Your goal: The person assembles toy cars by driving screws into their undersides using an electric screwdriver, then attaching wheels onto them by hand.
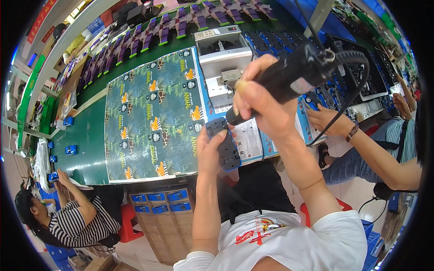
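My left hand is closed on a toy car, its dark underside turned up, with the thumb lying along that face. In my right hand is a black electric screwdriver, fingers wrapped round its body. The driver slants down to the left, and its lower end is at the car's far end; whether the bit touches the car I cannot tell. Just beyond both hands stands a grey metal screw feeder. Under the work lies a sheet with animal prints on the green table.
Purple-and-green toy parts line the far side. Many blue cars lie right of the feeder. A co-worker's hand is close on the right; another person sits at left. The screwdriver's black cable loops down at right.
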Tool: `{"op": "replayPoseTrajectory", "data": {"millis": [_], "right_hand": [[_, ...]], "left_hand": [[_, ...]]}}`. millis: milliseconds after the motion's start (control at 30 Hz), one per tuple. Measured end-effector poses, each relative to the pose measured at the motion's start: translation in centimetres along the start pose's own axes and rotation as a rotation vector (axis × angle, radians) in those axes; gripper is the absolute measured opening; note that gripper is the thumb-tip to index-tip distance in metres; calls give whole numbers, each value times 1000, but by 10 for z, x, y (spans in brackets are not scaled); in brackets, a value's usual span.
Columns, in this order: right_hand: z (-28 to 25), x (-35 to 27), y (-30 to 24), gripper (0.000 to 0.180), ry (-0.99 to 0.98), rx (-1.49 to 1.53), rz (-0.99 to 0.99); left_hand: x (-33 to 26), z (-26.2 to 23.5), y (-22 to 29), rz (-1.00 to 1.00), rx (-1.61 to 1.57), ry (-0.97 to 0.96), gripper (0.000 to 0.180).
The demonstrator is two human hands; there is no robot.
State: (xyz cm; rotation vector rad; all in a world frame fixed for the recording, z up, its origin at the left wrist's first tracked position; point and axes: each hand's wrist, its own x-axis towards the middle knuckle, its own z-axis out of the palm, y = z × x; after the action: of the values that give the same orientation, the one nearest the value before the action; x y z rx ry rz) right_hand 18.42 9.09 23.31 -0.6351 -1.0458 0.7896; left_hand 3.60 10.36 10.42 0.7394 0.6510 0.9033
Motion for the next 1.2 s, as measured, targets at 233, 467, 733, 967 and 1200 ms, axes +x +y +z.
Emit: {"op": "replayPoseTrajectory", "data": {"millis": [233, 467, 733, 967, 1200], "right_hand": [[11, -7, 19, 19, 77, 69, -12], [10, -6, 23, 20, -15, -52, -45], [-6, -6, 42, 31, -228, -78, 62], [-9, -9, 50, 36, -367, -108, 18], [-9, -9, 43, 34, -318, -62, 5]], "left_hand": [[-2, 6, -1, 58, 25, 0, 29], [-4, 6, 1, 57, 47, 5, 29], [-1, 2, 3, 18, 68, -22, 29], [-3, 2, -2, 105, 47, 41, 33], [-1, 2, -5, 123, 64, 23, 34]]}}
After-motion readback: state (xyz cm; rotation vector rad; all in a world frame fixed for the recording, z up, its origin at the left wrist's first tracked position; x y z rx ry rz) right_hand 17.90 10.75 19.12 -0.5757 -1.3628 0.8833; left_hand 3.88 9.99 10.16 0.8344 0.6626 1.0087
